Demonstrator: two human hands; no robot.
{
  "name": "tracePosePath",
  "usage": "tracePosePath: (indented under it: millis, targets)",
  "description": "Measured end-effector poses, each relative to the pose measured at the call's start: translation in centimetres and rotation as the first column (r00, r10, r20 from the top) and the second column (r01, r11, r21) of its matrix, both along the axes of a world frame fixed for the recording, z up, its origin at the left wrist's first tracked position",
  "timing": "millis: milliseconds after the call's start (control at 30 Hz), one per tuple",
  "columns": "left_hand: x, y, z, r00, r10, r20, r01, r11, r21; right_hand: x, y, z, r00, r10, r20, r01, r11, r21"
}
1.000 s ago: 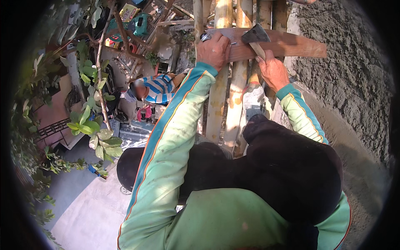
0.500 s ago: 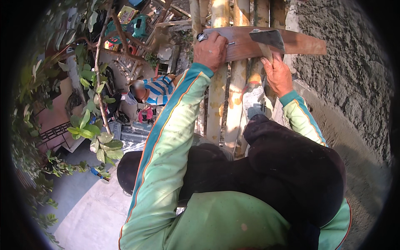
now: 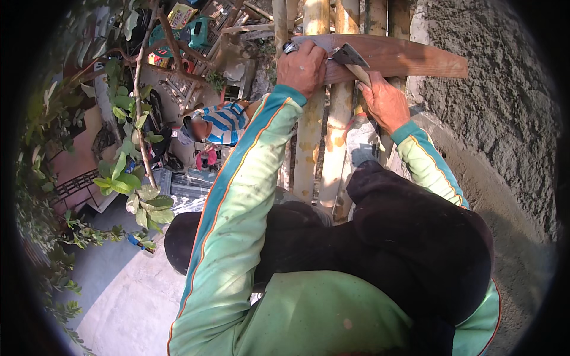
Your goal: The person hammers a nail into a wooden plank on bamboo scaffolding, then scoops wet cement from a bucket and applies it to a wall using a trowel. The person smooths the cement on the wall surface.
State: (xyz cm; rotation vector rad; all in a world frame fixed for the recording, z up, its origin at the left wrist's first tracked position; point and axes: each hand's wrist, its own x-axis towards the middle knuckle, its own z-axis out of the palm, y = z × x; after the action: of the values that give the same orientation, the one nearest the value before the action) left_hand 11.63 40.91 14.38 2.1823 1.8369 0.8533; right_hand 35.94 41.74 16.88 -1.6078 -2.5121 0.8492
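Note:
A reddish-brown wooden board (image 3: pixel 409 54) lies across several bamboo poles in front of me. My left hand (image 3: pixel 301 68) is closed at the board's left end, around a thin metal tool (image 3: pixel 290 47). The tool's dark, shiny end shows left of my knuckles and its narrow tip on the right; the middle is hidden in my fingers. My right hand (image 3: pixel 387 104) grips the pale wooden handle of a hatchet (image 3: pixel 351 56). The hatchet's dark metal head is over the board, close to the tool's narrow tip; I cannot tell whether they touch.
Bamboo poles (image 3: pixel 310 148) run away from my dark-trousered knees. A rough concrete wall (image 3: pixel 493 89) rises on the right. At left are leafy branches (image 3: pixel 139 118). Below, a person in a blue-and-white striped shirt (image 3: pixel 224 123) is near scattered items and a green plastic object (image 3: pixel 199 31).
My right hand has moved left with the hatchet, bringing its head from mid-board to beside my left hand. The left hand and the board have barely shifted.

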Motion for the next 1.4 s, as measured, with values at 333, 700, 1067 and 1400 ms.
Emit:
tracePosePath:
  millis: [333,700,1067,1400]
  targets:
    - [0.1,0.0,-0.3,0.999,0.014,-0.034,-0.013,1.000,0.008,0.3,-0.8,3.8,0.835,-0.033,-0.550,0.244,0.917,0.315]
    - [-0.8,0.4,-0.1,0.999,-0.042,0.011,0.042,0.999,-0.009,1.6,0.5,2.0,0.941,-0.122,-0.315,0.169,0.978,0.124]
    - [-0.4,0.0,0.2,0.998,-0.039,-0.041,0.038,0.999,-0.020,0.9,-0.5,0.4,0.972,-0.096,-0.214,0.121,0.987,0.106]
    - [0.0,0.1,-0.5,0.997,-0.008,-0.080,0.009,1.000,0.013,0.2,-0.4,0.2,0.998,-0.048,-0.041,0.048,0.999,0.017]
